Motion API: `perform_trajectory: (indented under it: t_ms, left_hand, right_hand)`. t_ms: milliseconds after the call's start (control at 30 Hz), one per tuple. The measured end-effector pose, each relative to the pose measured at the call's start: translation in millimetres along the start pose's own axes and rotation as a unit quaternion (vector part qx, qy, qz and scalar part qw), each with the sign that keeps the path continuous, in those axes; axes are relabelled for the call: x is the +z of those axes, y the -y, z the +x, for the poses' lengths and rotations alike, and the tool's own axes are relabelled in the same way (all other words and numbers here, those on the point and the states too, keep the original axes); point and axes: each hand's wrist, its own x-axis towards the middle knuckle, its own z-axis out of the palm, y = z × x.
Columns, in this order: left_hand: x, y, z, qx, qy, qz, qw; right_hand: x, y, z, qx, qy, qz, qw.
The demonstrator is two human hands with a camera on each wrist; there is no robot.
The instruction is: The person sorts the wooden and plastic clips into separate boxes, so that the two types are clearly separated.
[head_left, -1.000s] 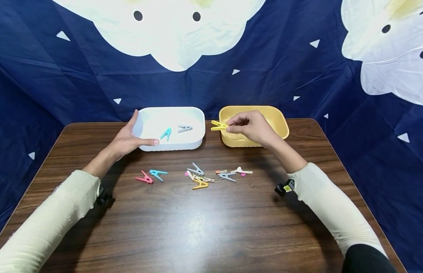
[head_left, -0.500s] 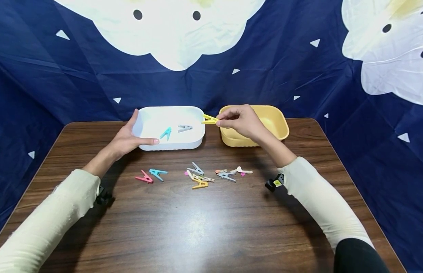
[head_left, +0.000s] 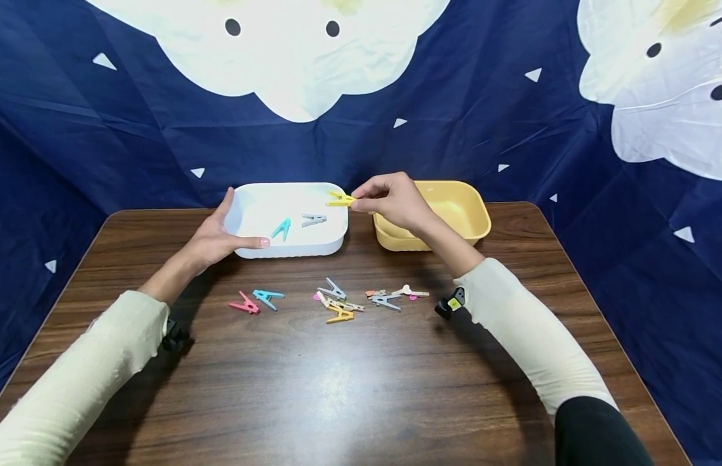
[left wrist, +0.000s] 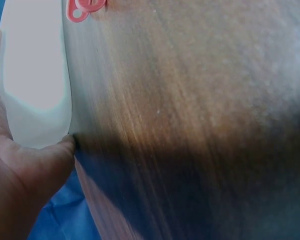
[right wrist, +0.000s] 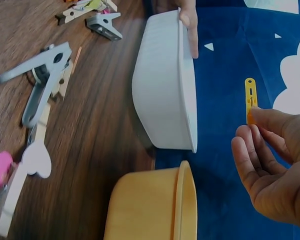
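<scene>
Head view: a yellow peg [head_left: 339, 200] is pinched by the right grip [head_left: 396, 200] above the white tray [head_left: 294, 250]; its left end is touched by the left grip [head_left: 214, 241], thumb and fingers spread.

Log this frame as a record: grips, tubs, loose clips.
Left grip: spread against left end of white tub
Right grip: pinches yellow clip, raised clear of both tubs
White tub: turquoise clip and grey clip inside
Yellow tub: right of white tub, partly hidden by right grip
Loose, left: red clip, blue clip
Loose, rest: middle cluster, right cluster
</scene>
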Motion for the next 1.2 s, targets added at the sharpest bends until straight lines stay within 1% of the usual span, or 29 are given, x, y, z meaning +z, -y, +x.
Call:
perform_trajectory:
  t_ms: [267, 433, 733, 900, 1200]
  left_hand:
    - [-0.7, 3.7, 0.0, -0.001, 0.000, 0.000, 1.0000]
    - [-1.4, 4.9, -0.5, -0.007, -0.002, 0.005, 1.0000]
    - [-0.5, 4.0, 1.3, -0.011, -0.002, -0.002, 0.9999]
    - [0.6, 3.7, 1.8, -0.006, -0.005, -0.003, 1.0000]
    - [1.4, 1.9, 3.1, -0.004, -0.007, 0.004, 1.0000]
  right_hand:
    - [19.0, 3.6, 7.7, 0.011, 0.013, 0.015, 0.9997]
    - [30.8, 5.3, 15.0, 0.011, 0.022, 0.013, 0.9996]
    - [49.2, 0.0, 25.9, 0.019, 0.019, 0.013, 0.9996]
    - [55.3, -1.4, 29.9, 0.019, 0.019, -0.001, 0.9996]
    - [59.5, -1.3, 34.3, 0.031, 0.017, -0.010, 0.9993]
